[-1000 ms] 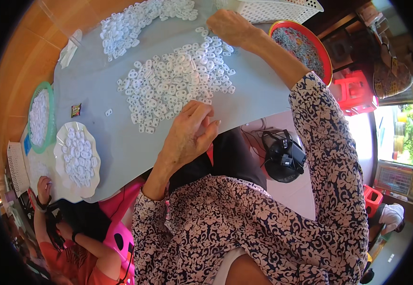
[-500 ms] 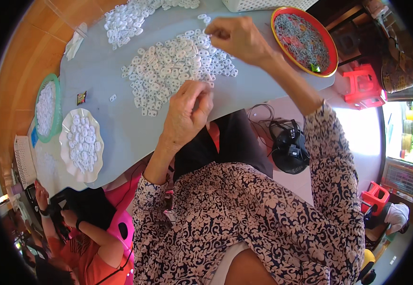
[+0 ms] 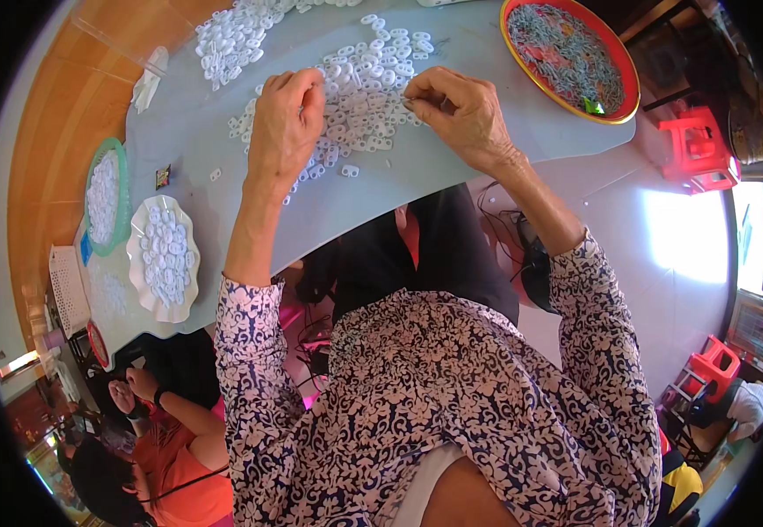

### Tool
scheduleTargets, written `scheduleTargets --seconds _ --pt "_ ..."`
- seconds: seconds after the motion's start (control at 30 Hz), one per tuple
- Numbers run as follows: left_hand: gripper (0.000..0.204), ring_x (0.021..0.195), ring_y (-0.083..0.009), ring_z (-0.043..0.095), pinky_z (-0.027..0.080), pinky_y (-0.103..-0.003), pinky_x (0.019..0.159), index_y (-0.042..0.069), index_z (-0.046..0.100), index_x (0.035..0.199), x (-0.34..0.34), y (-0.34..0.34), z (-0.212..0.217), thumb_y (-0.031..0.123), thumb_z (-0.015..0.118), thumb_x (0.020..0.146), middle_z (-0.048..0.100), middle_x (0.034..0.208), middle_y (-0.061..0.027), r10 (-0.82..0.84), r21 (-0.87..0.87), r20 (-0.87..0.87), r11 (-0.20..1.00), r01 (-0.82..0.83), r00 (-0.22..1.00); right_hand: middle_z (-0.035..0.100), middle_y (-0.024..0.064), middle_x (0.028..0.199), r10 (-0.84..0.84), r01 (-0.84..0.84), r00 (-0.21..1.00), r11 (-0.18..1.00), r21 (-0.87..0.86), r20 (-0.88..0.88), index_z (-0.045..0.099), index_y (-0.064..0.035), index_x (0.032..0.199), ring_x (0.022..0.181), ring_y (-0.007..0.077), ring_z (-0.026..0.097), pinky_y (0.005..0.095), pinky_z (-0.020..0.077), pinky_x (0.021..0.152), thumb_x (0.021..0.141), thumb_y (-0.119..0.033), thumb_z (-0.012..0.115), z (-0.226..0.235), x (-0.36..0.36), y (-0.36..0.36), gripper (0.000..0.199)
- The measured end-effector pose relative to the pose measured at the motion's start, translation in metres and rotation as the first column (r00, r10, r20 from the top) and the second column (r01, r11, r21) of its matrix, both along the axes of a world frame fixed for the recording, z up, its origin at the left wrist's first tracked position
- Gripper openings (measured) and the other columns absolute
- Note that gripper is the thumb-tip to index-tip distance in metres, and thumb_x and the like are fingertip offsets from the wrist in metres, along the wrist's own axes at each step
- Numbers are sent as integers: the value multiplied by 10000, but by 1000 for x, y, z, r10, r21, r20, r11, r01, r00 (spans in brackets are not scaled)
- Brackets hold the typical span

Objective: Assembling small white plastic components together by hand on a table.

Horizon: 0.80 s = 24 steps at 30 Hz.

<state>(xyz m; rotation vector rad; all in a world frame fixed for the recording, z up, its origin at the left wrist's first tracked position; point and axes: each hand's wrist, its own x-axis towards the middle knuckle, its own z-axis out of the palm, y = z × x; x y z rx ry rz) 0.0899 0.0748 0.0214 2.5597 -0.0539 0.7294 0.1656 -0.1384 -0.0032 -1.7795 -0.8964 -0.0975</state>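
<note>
A heap of small white plastic pieces with holes (image 3: 368, 105) lies on the grey-blue table (image 3: 197, 233). Over the left part of this heap is my left hand (image 3: 285, 127), its fingers curled closed; what they may hold is hidden. My right hand (image 3: 462, 119) is at the right edge of the heap, thumb and forefinger pinched together. A tiny dark tip shows at that pinch, too small to name. Beyond my right hand, a red bowl with a yellow rim (image 3: 633, 88) holds many small grey metal pieces that look like screws.
More white pieces (image 3: 228, 44) lie at the far left. A scalloped white dish (image 3: 138, 272) and a green basket (image 3: 121, 215) hold white pieces, beside a small dark packet (image 3: 163, 176). A person in orange (image 3: 184, 465) sits lower left. Red stools (image 3: 699, 149) stand on the right.
My left hand has moved up and left over the heap. My right hand has come down and nearer. The white pieces have been shifted about, and the view has tilted slightly.
</note>
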Motion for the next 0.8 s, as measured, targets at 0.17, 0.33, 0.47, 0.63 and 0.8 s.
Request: scheduleTargets --seconds 0.17,0.33,0.47,0.63,0.8 --pt "146 836 -363 504 425 -436 761 -11 571 916 14 1 -10 38 567 778 584 840 -179 11 227 -136 974 21 991 626 102 804 32 -31 999 999 -44 22 616 -14 863 659 258 612 332 486 618 750 -25 639 -1 1 -1 116" --pt "116 814 -353 495 417 -433 763 -4 569 894 1 -6 1 34 565 784 568 817 -171 -19 170 -161 984 47 987 616 104 792 62 -56 994 996 -66 86 632 -24 862 663 300 595 369 480 616 764 -48 623 -5 3 -3 102" --pt "63 806 -343 489 413 -433 760 6 567 851 -12 -8 -5 38 560 796 548 791 -158 -35 189 -119 980 57 992 618 100 795 49 -38 988 996 -80 146 633 -25 862 666 297 598 370 478 615 774 -43 610 -2 2 -4 93" --pt "63 817 -349 480 410 -442 766 22 582 847 -3 -19 2 64 573 802 535 803 -160 12 198 -129 980 14 992 624 101 803 20 -13 991 998 -55 135 641 -26 869 659 301 599 371 481 613 783 -45 605 -5 2 -3 95" --pt "64 817 -352 470 403 -452 770 31 581 839 10 -17 -9 75 592 793 523 812 -164 52 229 -95 973 -29 994 625 106 805 26 -21 993 999 -49 117 642 -27 874 654 305 598 371 480 610 783 -44 606 -3 0 -2 99"
